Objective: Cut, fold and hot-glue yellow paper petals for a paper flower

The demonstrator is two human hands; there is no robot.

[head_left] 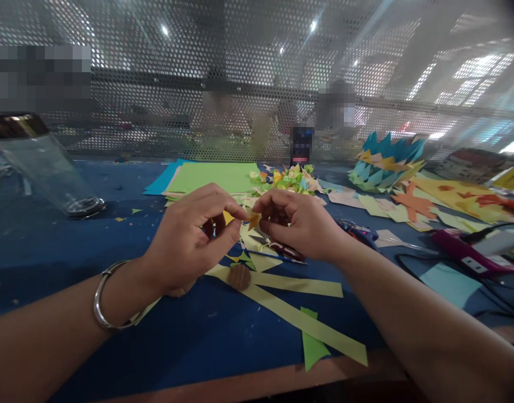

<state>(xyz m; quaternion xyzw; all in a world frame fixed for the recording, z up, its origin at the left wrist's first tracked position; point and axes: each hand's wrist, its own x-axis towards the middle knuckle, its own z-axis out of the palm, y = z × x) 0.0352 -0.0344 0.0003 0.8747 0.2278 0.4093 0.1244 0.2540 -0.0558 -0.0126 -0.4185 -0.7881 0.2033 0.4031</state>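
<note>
A small orange-yellow paper piece (253, 220) is pinched in the fingertips of my right hand (297, 224), above the blue table. Facing it, my left hand (196, 238) has its thumb and forefinger curled almost together close to that piece; what they hold, if anything, I cannot make out. Under the hands lie pale yellow paper strips (299, 317), with a round brown disc (239, 277) on top of them. A thin blue stick (277, 257) and paper scraps lie just beyond, partly covered by my hands.
Behind the hands are stacked green sheets (223, 176) and a heap of small folded papers (288, 180). A clear jar (51, 168) stands at left. On the right are a layered paper crown (385, 162), a purple box (471, 252) and black cables. A perforated metal screen (240, 106) rises behind.
</note>
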